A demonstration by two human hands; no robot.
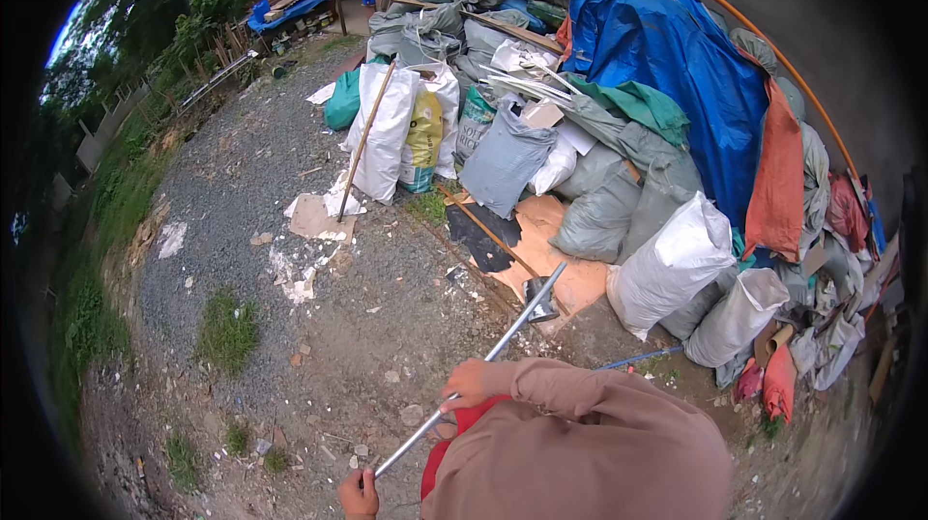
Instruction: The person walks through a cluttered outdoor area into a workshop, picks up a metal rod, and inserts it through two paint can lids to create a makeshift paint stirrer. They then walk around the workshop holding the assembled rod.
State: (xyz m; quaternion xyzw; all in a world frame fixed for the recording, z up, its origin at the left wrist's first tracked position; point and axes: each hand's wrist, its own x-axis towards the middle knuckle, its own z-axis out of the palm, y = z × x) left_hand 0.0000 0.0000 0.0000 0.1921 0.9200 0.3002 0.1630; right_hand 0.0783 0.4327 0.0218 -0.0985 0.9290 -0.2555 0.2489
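A long silvery metal pole (503, 341) runs slantwise from the lower left up toward the heap. My right hand (466, 384) is closed around it near its middle, in front of red cloth at my waist. Lower down, at the frame's bottom edge, the fingers of my left hand (359, 495) are closed on the near end. The pole's far end passes over a small dark grey object (541, 300) beside an orange-tan sheet (551, 240); whether the two are joined I cannot tell. A brown sleeve (556, 385) covers my right arm.
Stuffed sacks, among them a white sack (672, 264), are heaped ahead and right under a blue tarp (667, 75). A wooden stick (369, 133) leans on another white sack (385, 114). Broken white pieces (295, 274) lie on the gravel (217, 240); grass (227, 332) grows at left.
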